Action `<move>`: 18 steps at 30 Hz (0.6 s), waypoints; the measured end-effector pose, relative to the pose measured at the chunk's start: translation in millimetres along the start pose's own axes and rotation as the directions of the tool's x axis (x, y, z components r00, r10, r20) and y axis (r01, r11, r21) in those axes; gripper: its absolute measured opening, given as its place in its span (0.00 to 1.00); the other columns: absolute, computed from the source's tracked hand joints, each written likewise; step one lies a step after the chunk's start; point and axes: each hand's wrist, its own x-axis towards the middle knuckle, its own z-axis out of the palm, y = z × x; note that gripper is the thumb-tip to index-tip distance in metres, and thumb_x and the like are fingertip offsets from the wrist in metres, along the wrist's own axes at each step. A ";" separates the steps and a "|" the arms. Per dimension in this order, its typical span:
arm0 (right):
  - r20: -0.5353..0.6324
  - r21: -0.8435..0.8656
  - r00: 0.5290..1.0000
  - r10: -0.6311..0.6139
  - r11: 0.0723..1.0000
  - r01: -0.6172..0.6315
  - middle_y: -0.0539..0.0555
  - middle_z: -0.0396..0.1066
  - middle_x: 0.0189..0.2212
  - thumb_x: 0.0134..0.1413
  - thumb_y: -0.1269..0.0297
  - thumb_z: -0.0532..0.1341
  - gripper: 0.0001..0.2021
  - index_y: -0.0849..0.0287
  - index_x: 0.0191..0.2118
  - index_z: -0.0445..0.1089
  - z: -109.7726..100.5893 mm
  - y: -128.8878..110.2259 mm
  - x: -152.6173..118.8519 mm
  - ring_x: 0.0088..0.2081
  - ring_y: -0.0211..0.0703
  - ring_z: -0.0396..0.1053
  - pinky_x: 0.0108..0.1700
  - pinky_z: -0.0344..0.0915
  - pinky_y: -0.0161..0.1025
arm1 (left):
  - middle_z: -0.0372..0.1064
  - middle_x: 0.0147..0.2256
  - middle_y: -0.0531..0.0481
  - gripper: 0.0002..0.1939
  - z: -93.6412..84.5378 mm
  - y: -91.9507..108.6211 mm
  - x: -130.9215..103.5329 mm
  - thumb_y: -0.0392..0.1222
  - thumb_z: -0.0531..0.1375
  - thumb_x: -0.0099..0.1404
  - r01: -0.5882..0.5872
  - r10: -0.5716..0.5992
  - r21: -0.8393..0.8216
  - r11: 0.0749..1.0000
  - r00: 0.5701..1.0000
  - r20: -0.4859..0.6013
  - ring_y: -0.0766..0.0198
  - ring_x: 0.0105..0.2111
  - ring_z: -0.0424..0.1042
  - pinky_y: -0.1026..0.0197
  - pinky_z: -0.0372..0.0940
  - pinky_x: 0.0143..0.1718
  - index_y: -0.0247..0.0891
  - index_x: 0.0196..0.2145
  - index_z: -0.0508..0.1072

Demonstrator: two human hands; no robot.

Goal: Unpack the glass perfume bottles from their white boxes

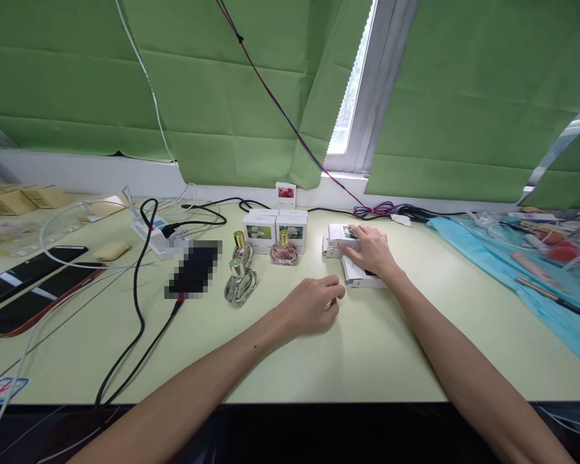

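Observation:
My right hand (371,250) has its fingers and thumb around the end of a small white perfume box (339,233) with a picture on its front. This box lies on top of another white box (329,251), largely covered. A third white box (360,277) with a flap lies in front, partly under my hand. My left hand (314,304) rests on the table, loosely curled, with nothing visible in it. To its left stand a pink perfume bottle (284,252), a clear bottle with a silver cap (240,287) and a gold-capped bottle (243,251).
Two white flower-print boxes (260,232) stand behind the bottles, with a small picture box (285,194) further back. Left are a power strip (151,237), cables and phones (38,298). A blue plastic sheet (526,283) with clutter covers the right side.

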 end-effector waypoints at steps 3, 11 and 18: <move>0.017 -0.016 1.000 0.020 1.000 -0.019 0.64 0.71 0.56 0.61 0.48 0.61 0.28 0.56 0.61 0.67 -2.1 -2.6 -0.2 0.57 0.64 0.63 0.56 0.58 0.56 | 0.69 0.35 0.52 0.08 -1.6 1.3 0.3 0.30 0.53 0.62 0.006 -0.006 0.003 1.000 1.000 0.015 0.69 0.24 0.60 0.62 0.57 0.28 0.38 0.33 0.70; -0.027 -0.076 0.999 0.042 0.996 -0.044 0.65 0.70 0.55 0.56 0.44 0.64 0.29 0.55 0.59 0.68 -0.3 -3.1 -0.8 0.55 0.64 0.62 0.56 0.56 0.58 | 0.70 0.35 0.52 0.08 -3.2 2.1 0.5 0.31 0.53 0.62 0.018 -0.018 0.008 1.000 0.999 0.039 0.68 0.24 0.60 0.61 0.57 0.28 0.39 0.34 0.71; -0.092 -0.111 0.995 0.023 0.993 -0.033 0.66 0.70 0.50 0.53 0.40 0.66 0.31 0.57 0.56 0.71 -0.6 -7.0 -0.8 0.52 0.64 0.63 0.55 0.55 0.59 | 0.70 0.35 0.51 0.09 -3.4 1.8 0.3 0.30 0.53 0.62 0.013 -0.014 0.017 1.000 0.999 0.041 0.68 0.24 0.60 0.61 0.56 0.28 0.38 0.34 0.71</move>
